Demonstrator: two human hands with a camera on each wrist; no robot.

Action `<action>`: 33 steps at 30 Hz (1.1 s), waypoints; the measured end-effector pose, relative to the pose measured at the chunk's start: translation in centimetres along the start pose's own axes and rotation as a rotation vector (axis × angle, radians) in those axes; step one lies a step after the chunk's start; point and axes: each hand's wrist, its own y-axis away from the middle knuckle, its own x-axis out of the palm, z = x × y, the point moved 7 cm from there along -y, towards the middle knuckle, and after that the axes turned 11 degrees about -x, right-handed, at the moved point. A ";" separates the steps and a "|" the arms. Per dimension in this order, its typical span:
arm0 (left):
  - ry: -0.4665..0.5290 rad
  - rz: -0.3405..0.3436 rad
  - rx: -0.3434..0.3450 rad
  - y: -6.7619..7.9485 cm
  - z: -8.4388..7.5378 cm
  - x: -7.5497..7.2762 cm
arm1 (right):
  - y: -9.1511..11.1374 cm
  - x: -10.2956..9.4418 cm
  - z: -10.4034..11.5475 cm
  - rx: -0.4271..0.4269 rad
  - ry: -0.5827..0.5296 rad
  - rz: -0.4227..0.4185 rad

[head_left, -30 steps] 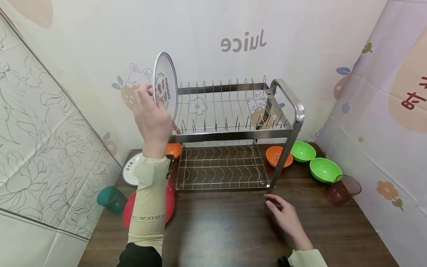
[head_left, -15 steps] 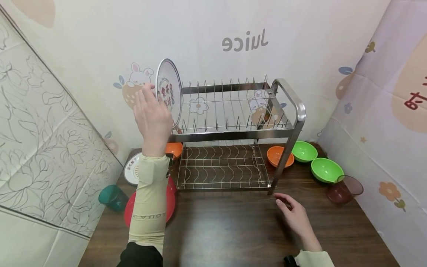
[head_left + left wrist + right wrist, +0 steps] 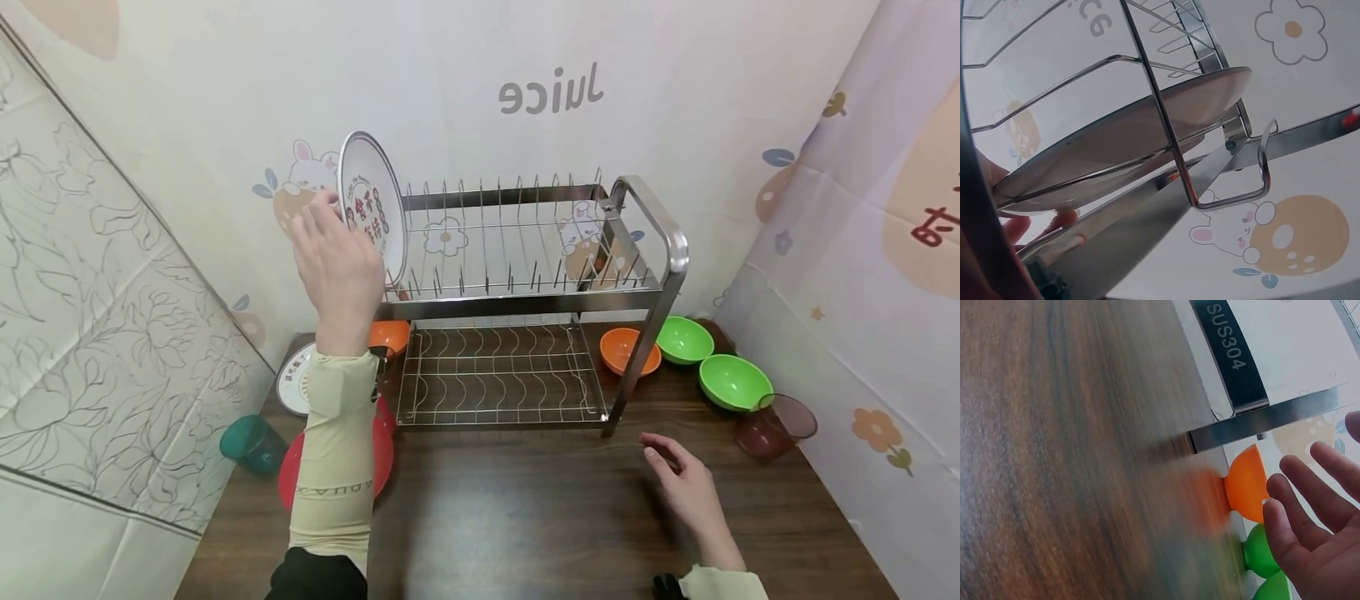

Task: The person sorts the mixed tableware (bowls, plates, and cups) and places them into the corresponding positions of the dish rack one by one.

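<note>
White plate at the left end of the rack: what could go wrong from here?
The plate leans at the end of the upper tier of the rack, so it might tip or slide off if the left hand lets go before it is seated. A fall could strike the orange bowl below. The right hand is empty and away from the rack, so a push might shift the rack.

"Juice" (mirrored) — wall backdrop (image 3: pixel 450 100), "SUS304" — metal rack (image 3: pixel 1230 356)
</note>
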 end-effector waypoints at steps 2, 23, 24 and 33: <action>0.007 0.010 -0.005 0.0 0.1 0.0 | 0.0 0.0 -0.1 0.002 0.003 -0.004; 0.241 0.004 0.017 0.2 1.7 -0.7 | 0.5 -0.9 -0.5 0.056 0.026 -0.016; 0.262 0.010 0.018 0.3 1.8 -0.6 | 0.5 -0.9 -0.5 0.060 0.028 -0.014; 0.475 0.061 0.054 1.6 3.4 -1.0 | 0.9 0.5 -0.6 0.030 0.000 -0.003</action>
